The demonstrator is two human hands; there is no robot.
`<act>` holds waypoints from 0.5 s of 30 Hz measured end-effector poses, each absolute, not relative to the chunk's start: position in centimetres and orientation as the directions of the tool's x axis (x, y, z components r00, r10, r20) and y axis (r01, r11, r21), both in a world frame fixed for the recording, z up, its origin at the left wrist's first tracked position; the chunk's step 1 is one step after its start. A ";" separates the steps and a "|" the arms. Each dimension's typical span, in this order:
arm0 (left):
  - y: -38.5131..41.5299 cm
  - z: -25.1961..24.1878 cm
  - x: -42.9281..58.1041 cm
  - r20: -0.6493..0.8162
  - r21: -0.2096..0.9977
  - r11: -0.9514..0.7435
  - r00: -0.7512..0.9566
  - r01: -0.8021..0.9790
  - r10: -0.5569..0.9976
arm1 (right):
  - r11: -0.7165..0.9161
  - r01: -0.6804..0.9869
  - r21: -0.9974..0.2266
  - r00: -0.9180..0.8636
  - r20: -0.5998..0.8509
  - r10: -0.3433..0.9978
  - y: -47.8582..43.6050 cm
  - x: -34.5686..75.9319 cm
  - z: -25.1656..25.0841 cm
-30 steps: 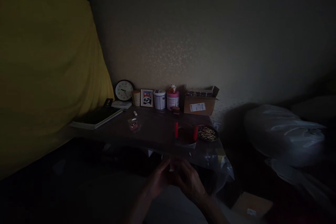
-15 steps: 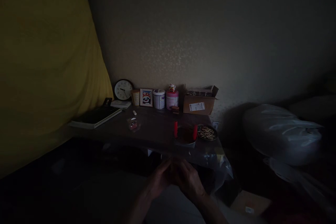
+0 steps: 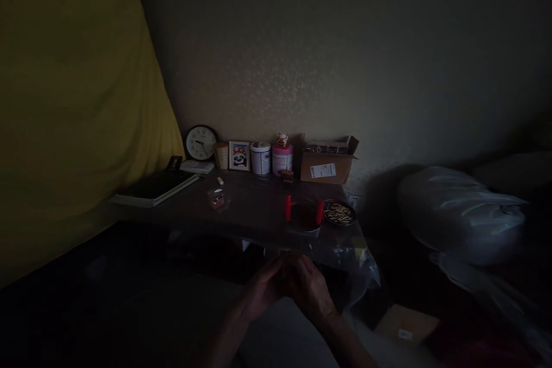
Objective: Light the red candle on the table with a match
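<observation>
The room is very dark. My left hand [image 3: 260, 292] and my right hand [image 3: 311, 290] meet in front of the low table's near edge [image 3: 259, 229], fingertips pinched together around something small that I cannot make out. Just beyond them on the table stand two short red candles [image 3: 287, 207] at a dark round dish [image 3: 304, 219]. Right of that sits a plate of matchsticks [image 3: 339, 213].
Along the wall stand a round clock [image 3: 200, 142], a panda picture [image 3: 240, 156], a white jar [image 3: 260, 158], a pink jar [image 3: 282, 159] and a cardboard box [image 3: 328, 164]. A dark book [image 3: 153, 187] lies left, by yellow fabric [image 3: 73, 109]. A white plastic bag [image 3: 459, 213] sits right.
Both hands have stayed together and shifted slightly up toward the table edge. The view has tilted a little downward; nothing on the table moved.
</observation>
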State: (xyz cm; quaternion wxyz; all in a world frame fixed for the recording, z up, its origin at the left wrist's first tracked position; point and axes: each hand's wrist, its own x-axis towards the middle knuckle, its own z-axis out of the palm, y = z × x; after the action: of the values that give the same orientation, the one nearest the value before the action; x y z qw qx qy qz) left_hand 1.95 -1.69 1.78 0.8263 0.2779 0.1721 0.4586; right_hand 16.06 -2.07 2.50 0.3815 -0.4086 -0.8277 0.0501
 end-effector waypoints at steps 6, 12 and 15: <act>-1.8 2.0 1.9 -0.031 0.620 0.421 0.516 -0.662 0.856 | 0.666 0.624 -0.408 -0.382 0.585 0.716 -2.0 16.2 2.2; -1.6 1.5 2.0 -0.006 0.603 0.422 0.525 -0.677 0.851 | 0.656 0.658 -0.370 -0.404 0.562 0.722 -2.0 16.2 2.2; -1.5 1.6 1.7 -0.028 0.604 0.420 0.509 -0.677 0.860 | 0.682 0.610 -0.404 -0.435 0.549 0.714 -2.2 16.5 3.0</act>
State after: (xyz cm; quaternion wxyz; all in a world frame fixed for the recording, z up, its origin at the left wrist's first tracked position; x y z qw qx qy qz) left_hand 1.73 -1.51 1.57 0.8256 0.2701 0.1692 0.4657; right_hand 16.49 -2.24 3.01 0.3591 -0.3922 -0.8438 0.0727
